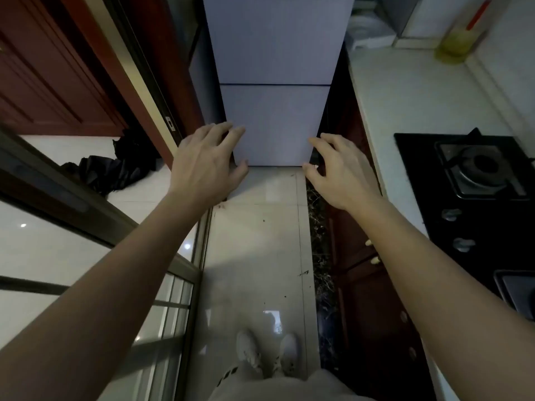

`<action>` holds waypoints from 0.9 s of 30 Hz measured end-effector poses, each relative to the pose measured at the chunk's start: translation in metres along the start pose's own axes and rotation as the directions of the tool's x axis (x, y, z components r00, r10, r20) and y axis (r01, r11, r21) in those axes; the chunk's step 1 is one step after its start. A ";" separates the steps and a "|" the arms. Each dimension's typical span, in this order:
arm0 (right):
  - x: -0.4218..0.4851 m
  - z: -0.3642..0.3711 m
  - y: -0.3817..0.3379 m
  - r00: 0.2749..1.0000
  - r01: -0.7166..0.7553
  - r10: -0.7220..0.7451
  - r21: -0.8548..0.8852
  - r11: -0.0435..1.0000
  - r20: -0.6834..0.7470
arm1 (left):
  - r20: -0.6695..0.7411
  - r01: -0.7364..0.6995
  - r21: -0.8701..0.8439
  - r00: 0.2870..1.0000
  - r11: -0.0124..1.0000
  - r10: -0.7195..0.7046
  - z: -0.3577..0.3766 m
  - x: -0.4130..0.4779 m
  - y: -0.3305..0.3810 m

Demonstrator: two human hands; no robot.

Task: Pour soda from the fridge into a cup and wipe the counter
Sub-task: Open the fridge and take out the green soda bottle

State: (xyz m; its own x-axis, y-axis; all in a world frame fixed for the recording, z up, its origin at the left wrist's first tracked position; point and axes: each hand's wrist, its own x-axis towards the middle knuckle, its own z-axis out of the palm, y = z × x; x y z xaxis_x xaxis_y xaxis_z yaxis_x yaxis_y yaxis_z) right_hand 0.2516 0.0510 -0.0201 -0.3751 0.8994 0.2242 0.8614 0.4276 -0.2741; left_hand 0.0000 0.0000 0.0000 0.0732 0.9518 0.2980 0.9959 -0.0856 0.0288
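Observation:
A tall pale fridge (pixel 275 53) stands straight ahead at the end of the narrow kitchen, both its doors shut. My left hand (pixel 207 166) reaches out in front of the lower door's left edge, fingers spread and relaxed, holding nothing. My right hand (pixel 337 172) is stretched toward the lower door's right edge, fingers loosely bent and empty. The white counter (pixel 405 91) runs along the right side. No soda or cup is in sight.
A black gas hob (pixel 474 175) is set into the counter at the right. A yellowish bottle (pixel 456 44) stands at the counter's far end. Dark red cabinets (pixel 367 285) sit below the counter. A sliding glass door (pixel 86 256) and a black bag (pixel 115 166) lie on the left.

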 end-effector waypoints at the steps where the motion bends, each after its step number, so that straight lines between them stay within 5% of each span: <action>1: -0.001 0.001 0.003 1.000 0.003 -0.003 0.006 1.000 -0.001 | 0.011 -0.004 -0.003 1.000 1.000 0.004 0.001 0.000 0.002; 27: 0.088 0.004 0.068 1.000 0.003 -0.003 0.023 1.000 -0.014 | 0.009 0.052 0.017 0.999 0.998 -0.052 0.041 0.100 0.011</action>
State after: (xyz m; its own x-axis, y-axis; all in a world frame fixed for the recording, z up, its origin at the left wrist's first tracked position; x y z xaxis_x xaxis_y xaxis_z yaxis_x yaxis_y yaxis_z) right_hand 0.2758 0.1595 -0.0230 -0.3731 0.8968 0.2379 0.8519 0.4327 -0.2951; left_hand 0.0203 0.1062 -0.0092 0.0215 0.9577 0.2871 0.9991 -0.0309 0.0280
